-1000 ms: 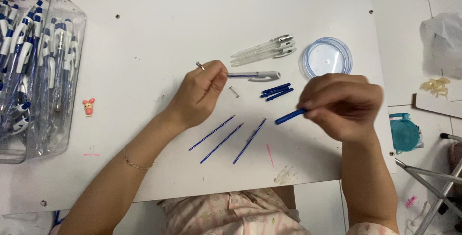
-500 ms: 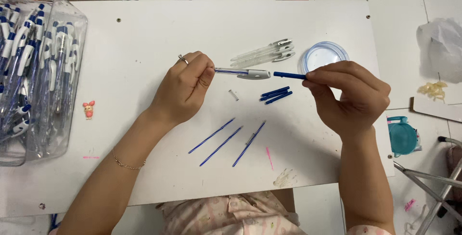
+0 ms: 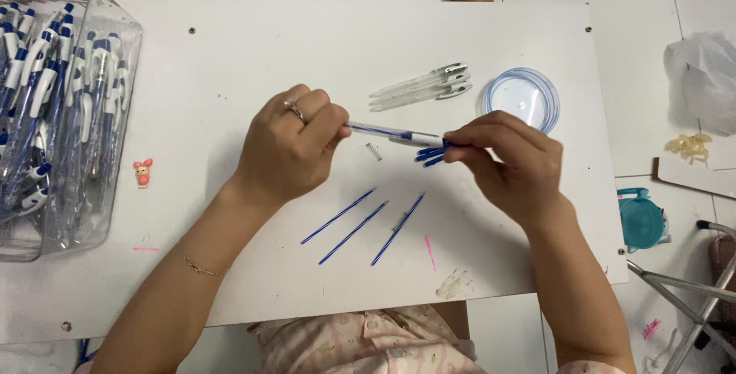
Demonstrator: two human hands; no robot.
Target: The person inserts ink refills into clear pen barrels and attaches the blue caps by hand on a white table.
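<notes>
Pen barrel [image 3: 399,136], clear with blue trim, is held level above the bench [image 3: 230,60] between both hands: my left hand [image 3: 287,148] pinches its tip end, and my right hand [image 3: 510,163] grips the rear, where half a second ago it only approached with a blue piece. Three blue refills [image 3: 360,226] lie nearer me; a spring [image 3: 373,151] and a round clear lid [image 3: 520,100] lie beyond.

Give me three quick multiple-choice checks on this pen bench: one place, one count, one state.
1. Where is the clear bin of pens?
A. board's left edge
B. beside the round lid
C. under the right hand
2. How many loose blue refills lie near the person?
A. one
B. three
C. five
3. The pen barrel is:
A. lying on the board
B. held by both hands
C. in the bin
A, it stands far left; B, three thin rods lie side by side; B, left hand and right hand each pinch an end.
</notes>
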